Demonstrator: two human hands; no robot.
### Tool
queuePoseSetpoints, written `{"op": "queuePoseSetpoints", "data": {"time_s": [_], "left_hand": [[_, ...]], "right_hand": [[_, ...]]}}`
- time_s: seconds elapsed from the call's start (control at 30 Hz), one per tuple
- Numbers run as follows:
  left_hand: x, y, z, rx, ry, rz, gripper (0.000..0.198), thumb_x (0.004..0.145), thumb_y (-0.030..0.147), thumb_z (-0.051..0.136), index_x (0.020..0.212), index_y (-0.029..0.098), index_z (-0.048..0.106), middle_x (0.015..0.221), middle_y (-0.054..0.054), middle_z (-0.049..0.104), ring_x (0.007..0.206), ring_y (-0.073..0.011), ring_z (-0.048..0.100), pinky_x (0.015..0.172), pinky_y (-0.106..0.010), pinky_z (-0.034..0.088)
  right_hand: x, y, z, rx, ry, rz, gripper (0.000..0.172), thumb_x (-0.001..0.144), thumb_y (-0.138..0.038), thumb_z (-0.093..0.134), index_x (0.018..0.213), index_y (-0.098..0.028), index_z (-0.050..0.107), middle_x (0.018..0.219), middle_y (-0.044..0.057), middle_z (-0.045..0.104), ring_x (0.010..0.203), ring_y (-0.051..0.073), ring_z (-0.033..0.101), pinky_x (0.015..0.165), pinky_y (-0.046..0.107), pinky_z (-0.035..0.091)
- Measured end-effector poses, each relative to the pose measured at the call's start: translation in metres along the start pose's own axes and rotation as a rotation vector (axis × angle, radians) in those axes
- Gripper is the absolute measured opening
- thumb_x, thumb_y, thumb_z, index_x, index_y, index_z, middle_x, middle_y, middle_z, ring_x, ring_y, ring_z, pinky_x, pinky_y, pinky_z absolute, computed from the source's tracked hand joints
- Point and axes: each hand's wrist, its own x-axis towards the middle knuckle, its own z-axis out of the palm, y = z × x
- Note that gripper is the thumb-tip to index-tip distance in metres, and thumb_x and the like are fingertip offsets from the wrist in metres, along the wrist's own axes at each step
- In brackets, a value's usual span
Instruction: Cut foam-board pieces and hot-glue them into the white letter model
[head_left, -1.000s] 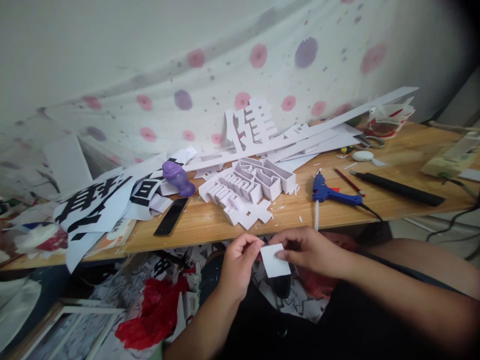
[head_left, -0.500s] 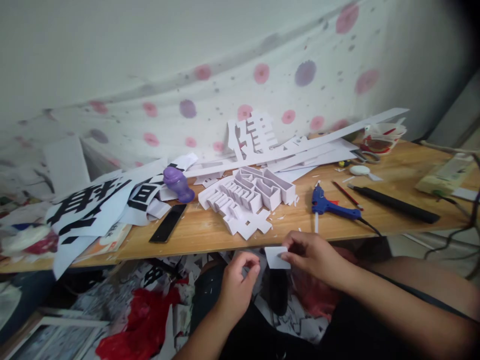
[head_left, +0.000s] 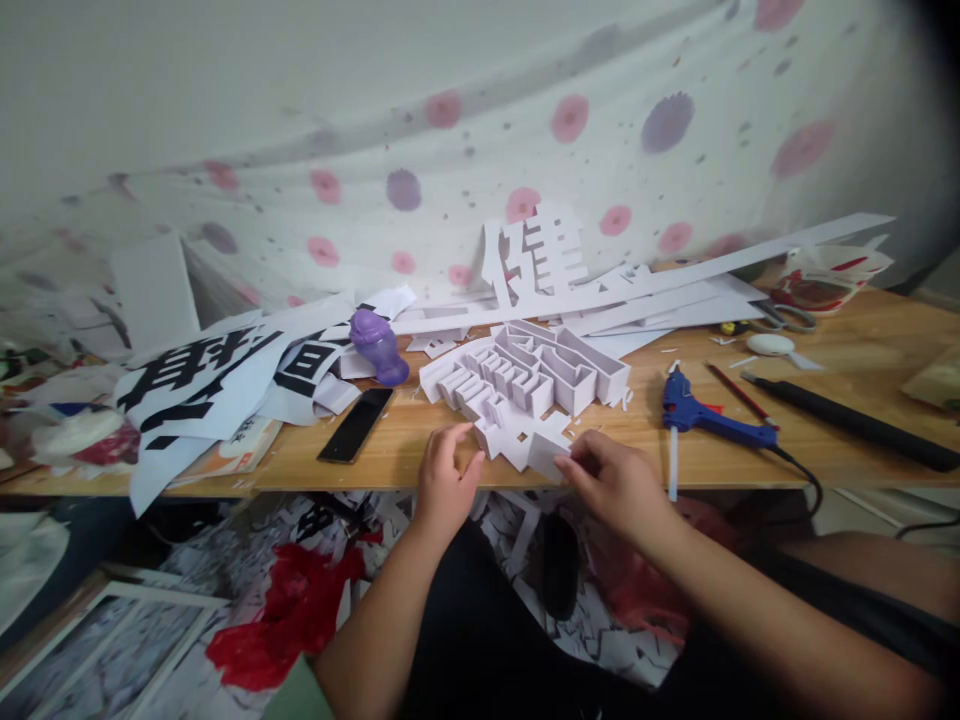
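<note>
the right hand (head_left: 615, 485) pinches a small white card (head_left: 545, 457) at the near end of a white walled form (head_left: 559, 372) on a wooden table (head_left: 401, 440). the left hand (head_left: 444, 482), loosely curled, is just beside the form. further left, a purple bottle (head_left: 379, 345) stands near a black phone (head_left: 357, 425). to the right lie a glue gun (head_left: 679, 402), a pencil (head_left: 739, 393) and a black tool (head_left: 855, 420). a cut-out (head_left: 551, 250) stands behind.

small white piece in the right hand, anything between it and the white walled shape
Nothing visible between them: the small white piece, held by the right hand, overlaps the near edge of the white walled shape in this view. Whether they touch is unclear.
</note>
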Motion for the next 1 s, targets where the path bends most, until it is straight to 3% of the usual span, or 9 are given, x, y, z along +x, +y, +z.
{"op": "queuePoseSetpoints", "data": {"time_s": [0.13,0.3,0.53,1.0], "left_hand": [[0.015,-0.005,0.002,0.009,-0.037,0.165,0.029,0.086,0.018,0.048,0.112,0.021,0.060,0.118,-0.010,0.058,0.114,-0.0223,0.051,0.101,-0.041,0.039],[0.019,-0.011,0.007,0.006,-0.104,0.304,0.031,0.088,0.019,0.046,0.116,0.021,0.060,0.124,-0.009,0.058,0.122,-0.0236,0.044,0.105,-0.043,0.036],[0.020,-0.016,0.009,0.067,-0.163,0.415,0.035,0.089,0.015,0.045,0.123,0.021,0.055,0.126,-0.007,0.059,0.126,-0.0238,0.041,0.105,-0.045,0.036],[0.016,-0.016,0.014,0.122,-0.153,0.392,0.034,0.087,0.010,0.047,0.117,0.021,0.058,0.125,-0.004,0.059,0.125,-0.0240,0.039,0.106,-0.045,0.035]], "right_hand": [[0.017,-0.002,0.034,-0.007,0.080,0.007,0.022,0.083,-0.039,0.052,0.072,-0.020,0.050,0.058,0.000,0.055,0.054,0.015,0.051,0.054,0.025,0.035],[0.026,0.000,0.054,-0.031,0.112,-0.028,0.021,0.083,-0.036,0.053,0.070,-0.019,0.051,0.056,0.000,0.054,0.053,0.015,0.052,0.054,0.025,0.036],[0.023,0.004,0.064,-0.047,0.150,-0.114,0.019,0.083,-0.034,0.052,0.073,-0.018,0.055,0.060,0.000,0.058,0.052,0.013,0.053,0.054,0.023,0.038],[0.019,0.009,0.066,-0.118,0.186,-0.289,0.014,0.086,-0.026,0.054,0.079,-0.015,0.059,0.064,0.001,0.059,0.054,0.012,0.055,0.052,0.022,0.040]]}}
